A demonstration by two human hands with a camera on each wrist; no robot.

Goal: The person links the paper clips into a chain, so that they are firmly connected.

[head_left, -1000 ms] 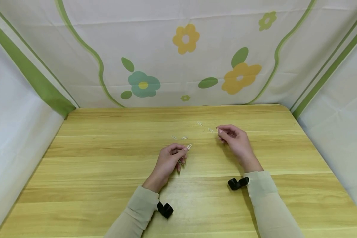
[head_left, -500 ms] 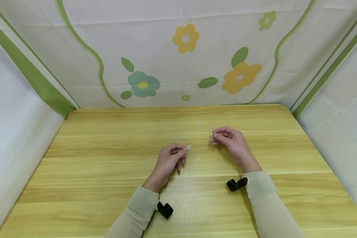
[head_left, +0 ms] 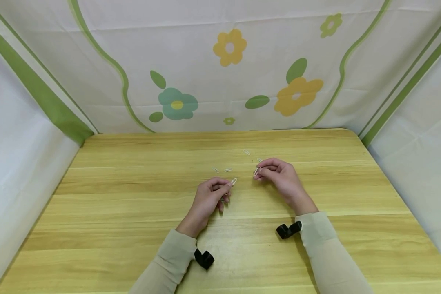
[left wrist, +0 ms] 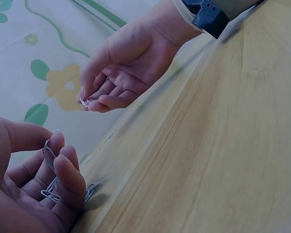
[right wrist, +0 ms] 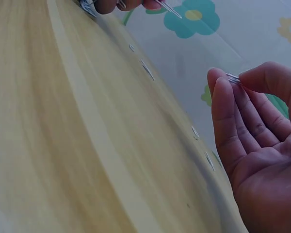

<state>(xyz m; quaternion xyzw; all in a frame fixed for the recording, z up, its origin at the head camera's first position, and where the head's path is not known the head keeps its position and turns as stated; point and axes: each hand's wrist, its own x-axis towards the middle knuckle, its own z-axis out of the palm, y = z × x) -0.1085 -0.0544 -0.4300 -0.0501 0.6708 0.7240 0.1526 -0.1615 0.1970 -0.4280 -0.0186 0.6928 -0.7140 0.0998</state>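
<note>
My left hand [head_left: 208, 198] pinches a white paper clip [head_left: 234, 181] between thumb and forefinger, with one looped end sticking out. In the left wrist view, more paper clips [left wrist: 50, 190] hang linked below it among the curled fingers, partly hidden by them. To the right and a little farther away, my right hand [head_left: 284, 179] holds a single paper clip [head_left: 256, 171] at the tips of thumb and fingers. The two held clips are apart, with a short gap between the hands.
Several loose paper clips lie on the wooden table [head_left: 114, 212] beyond the hands: one clip [head_left: 215, 170] and another clip [head_left: 228, 170] past the left hand, a third clip [head_left: 246, 152] farther back. Another clip [head_left: 259, 160] is partly behind the right fingers. A flowered curtain [head_left: 206, 73] stands behind.
My right hand has moved left and slightly toward me with its paper clip, closer to the left hand. The left hand has stayed in place.
</note>
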